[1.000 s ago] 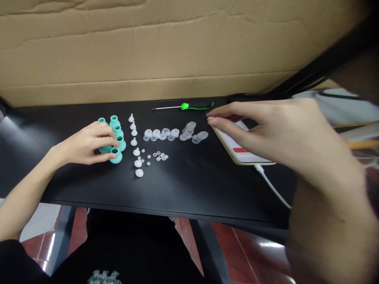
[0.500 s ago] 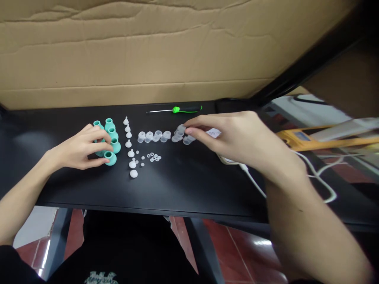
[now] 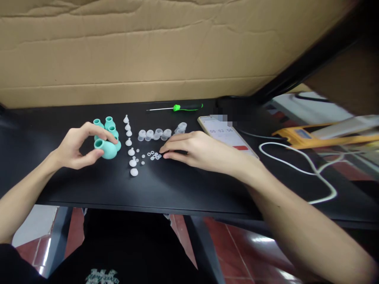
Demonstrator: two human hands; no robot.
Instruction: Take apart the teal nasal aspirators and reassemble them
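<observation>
My left hand (image 3: 81, 148) grips a teal rubber bulb (image 3: 110, 150) between thumb and fingers, tilted so its open neck faces up and left. Several more teal bulbs (image 3: 109, 120) stand just behind it. My right hand (image 3: 189, 150) is at the edge of a cluster of small clear rings (image 3: 154, 155), thumb and fingertips pinched close together. Whether a small piece is between them I cannot make out. A row of white pointed caps (image 3: 128, 142) runs between the hands. Beyond the rings lie several translucent cups (image 3: 149, 135), and tiny white discs (image 3: 143, 162) are scattered near the caps.
A screwdriver (image 3: 188, 107) with a green and black handle lies at the back. On the right are a phone (image 3: 225, 136) showing a timer, a white cable (image 3: 324, 187) and a yellow tool (image 3: 302, 138). Cardboard (image 3: 142, 51) stands behind the black table (image 3: 177, 193).
My right hand has moved left and nearer, from the translucent cups to the rings, uncovering the phone. My left hand has tilted the nearest teal bulb and shifted it slightly back.
</observation>
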